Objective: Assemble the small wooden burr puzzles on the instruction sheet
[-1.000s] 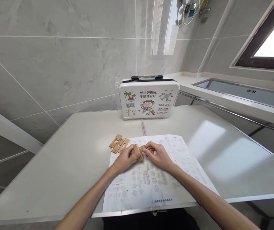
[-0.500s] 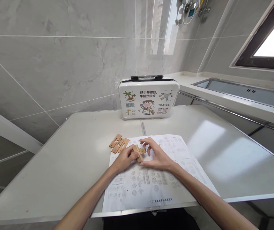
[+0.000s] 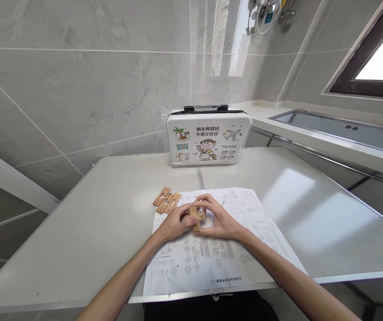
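Observation:
Two or more light wooden burr puzzle pieces [image 3: 195, 222], fitted crosswise, are held just above the paper. My left hand [image 3: 174, 223] grips them from the left, its thumb pressed on the front of the upright piece. My right hand [image 3: 220, 219] curves around from the right, fingertips at the upright piece's top end and thumb by its bottom end. One piece's end sticks out towards the right palm. Several flat, notched wooden pieces [image 3: 166, 200] lie together on the table left of my hands. How the held pieces interlock is partly hidden by my fingers.
A printed instruction sheet [image 3: 218, 272] with small diagrams lies under my hands on the white folding table [image 3: 77, 240]. A white cartoon-printed case [image 3: 208, 138] stands upright at the back against the tiled wall. On the right runs a counter with a sink [image 3: 338, 129].
My right hand has closed in from beside the wooden pieces to take hold of their ends. The upright piece has turned from a slant to nearly vertical.

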The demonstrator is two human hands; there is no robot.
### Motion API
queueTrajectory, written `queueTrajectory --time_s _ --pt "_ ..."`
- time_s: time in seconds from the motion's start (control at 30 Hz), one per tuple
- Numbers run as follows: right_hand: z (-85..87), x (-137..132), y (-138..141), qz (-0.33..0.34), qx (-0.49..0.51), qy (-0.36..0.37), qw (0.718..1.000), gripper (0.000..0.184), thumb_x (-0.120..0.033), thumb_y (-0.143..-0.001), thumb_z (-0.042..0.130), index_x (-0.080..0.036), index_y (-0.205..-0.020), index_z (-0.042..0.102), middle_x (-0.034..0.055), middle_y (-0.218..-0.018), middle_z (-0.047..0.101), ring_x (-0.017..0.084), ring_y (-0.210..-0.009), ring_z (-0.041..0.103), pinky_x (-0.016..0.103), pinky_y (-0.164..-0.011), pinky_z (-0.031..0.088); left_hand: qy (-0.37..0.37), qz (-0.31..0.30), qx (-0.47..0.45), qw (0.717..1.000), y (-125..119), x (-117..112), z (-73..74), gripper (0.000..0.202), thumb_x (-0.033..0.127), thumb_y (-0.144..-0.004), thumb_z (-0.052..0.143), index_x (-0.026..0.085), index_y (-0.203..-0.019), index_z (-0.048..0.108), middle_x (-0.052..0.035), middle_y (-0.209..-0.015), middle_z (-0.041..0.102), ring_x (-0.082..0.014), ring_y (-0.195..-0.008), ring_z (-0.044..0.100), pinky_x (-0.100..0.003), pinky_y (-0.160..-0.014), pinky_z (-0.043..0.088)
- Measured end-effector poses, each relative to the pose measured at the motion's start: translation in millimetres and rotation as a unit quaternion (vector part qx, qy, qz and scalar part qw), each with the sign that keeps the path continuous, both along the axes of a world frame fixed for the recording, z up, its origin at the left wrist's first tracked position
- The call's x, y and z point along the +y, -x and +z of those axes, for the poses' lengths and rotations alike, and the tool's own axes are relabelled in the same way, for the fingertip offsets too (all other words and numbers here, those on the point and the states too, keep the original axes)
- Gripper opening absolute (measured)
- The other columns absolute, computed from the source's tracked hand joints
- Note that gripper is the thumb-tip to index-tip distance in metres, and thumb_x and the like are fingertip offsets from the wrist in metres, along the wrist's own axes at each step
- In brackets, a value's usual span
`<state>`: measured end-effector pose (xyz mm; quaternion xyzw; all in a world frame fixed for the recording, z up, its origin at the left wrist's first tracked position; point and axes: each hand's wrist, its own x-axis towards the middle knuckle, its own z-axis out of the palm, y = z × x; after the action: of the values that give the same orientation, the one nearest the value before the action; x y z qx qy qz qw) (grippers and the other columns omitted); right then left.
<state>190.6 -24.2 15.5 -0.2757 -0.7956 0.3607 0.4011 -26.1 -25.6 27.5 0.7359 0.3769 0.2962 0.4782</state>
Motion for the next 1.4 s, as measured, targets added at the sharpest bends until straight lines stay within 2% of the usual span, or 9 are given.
queueTrajectory --time_s 0.17,0.53,0.73,0.8,0.9,1.0,1.17,1.4 --pt "2.0 -0.6 0.0 0.004 -0.002 0.002 1.0 0.065 -0.022 -0.074 0.087 -0.033 -0.134 0.061 0.007 -0.129 0.054 0.027 -0.122 0.057 0.045 -0.105 0.052 0.0 -0.003 -0.005 1.0 0.4 0.1 -2.1 0.05 0.056 -0.097 0.055 0.016 -0.123 0.07 -0.0082 -0.109 0.073 -0.0243 -0.096 0.066 -0.033 -0.086 0.051" --pt "2.6 1.1 -3.6 0.0 -0.019 0.006 1.0 0.067 -0.027 -0.077 0.088 -0.033 -0.139 0.062 0.008 -0.132 0.055 0.027 -0.123 0.057 0.045 -0.105 0.052 -0.014 0.021 0.021 0.999 -0.1 0.3 -4.3 0.055 0.061 -0.098 0.05 0.015 -0.12 0.069 -0.0071 -0.101 0.071 -0.0224 -0.087 0.061 -0.031 -0.079 0.047" --pt "2.2 2.8 -5.6 0.003 -0.013 0.01 1.0 0.069 -0.04 -0.083 0.086 -0.031 -0.145 0.057 0.0092 -0.131 0.062 0.027 -0.116 0.061 0.044 -0.098 0.054 -0.01 0.045 0.018 0.999 5.1 3.4 -5.2 0.058 0.067 -0.097 0.042 0.015 -0.099 0.068 -0.0061 -0.092 0.067 -0.0231 -0.086 0.059 -0.034 -0.081 0.047" --pt "1.8 3.4 -5.8 -0.009 -0.011 0.007 1.0 0.062 -0.042 -0.087 0.082 -0.029 -0.142 0.058 0.0087 -0.123 0.066 0.026 -0.106 0.064 0.043 -0.095 0.054 -0.002 0.064 0.015 0.998 6.8 4.1 -4.6 0.057 0.067 -0.098 0.04 0.016 -0.093 0.066 -0.006 -0.088 0.066 -0.0237 -0.086 0.059 -0.035 -0.082 0.048" --pt "0.9 3.7 -5.2 -0.04 0.002 0.003 0.999 0.038 -0.039 -0.095 0.073 -0.027 -0.131 0.065 0.0069 -0.109 0.07 0.022 -0.092 0.065 0.041 -0.088 0.055 0.011 0.085 0.009 0.996 7.9 4.5 -3.1 0.056 0.064 -0.099 0.037 0.017 -0.087 0.064 -0.0059 -0.085 0.064 -0.0237 -0.085 0.057 -0.036 -0.082 0.049" --pt "-1.2 4.1 -4.5 -0.068 0.024 0.0 0.997 0.023 -0.038 -0.1 0.066 -0.027 -0.12 0.071 0.006 -0.103 0.073 0.021 -0.086 0.065 0.038 -0.08 0.054 0.013 0.091 0.01 0.996 7.5 4.7 -2.1 0.055 0.064 -0.099 0.036 0.018 -0.08 0.06 -0.0049 -0.081 0.061 -0.0221 -0.08 0.054 -0.035 -0.079 0.048" --pt "-5.4 5.3 -3.5 -0.076 0.046 0.005 0.996 0.022 -0.041 -0.099 0.067 -0.026 -0.114 0.073 0.0056 -0.099 0.074 0.02 -0.082 0.066 0.034 -0.068 0.054 0.02 0.08 0.005 0.997 6.0 4.4 -1.5 0.056 0.066 -0.098 0.036 0.018 -0.077 0.057 -0.0047 -0.078 0.061 -0.0211 -0.077 0.052 -0.035 -0.078 0.047" --pt "-6.2 6.1 -3.3 -0.078 0.05 0.005 0.996 0.021 -0.041 -0.098 0.069 -0.026 -0.112 0.074 0.0055 -0.099 0.074 0.02 -0.084 0.068 0.033 -0.067 0.054 0.03 0.092 0.004 0.995 6.5 4.0 -2.7 0.056 0.071 -0.094 0.042 0.019 -0.08 0.058 -0.0051 -0.081 0.058 -0.0214 -0.077 0.051 -0.035 -0.073 0.045"
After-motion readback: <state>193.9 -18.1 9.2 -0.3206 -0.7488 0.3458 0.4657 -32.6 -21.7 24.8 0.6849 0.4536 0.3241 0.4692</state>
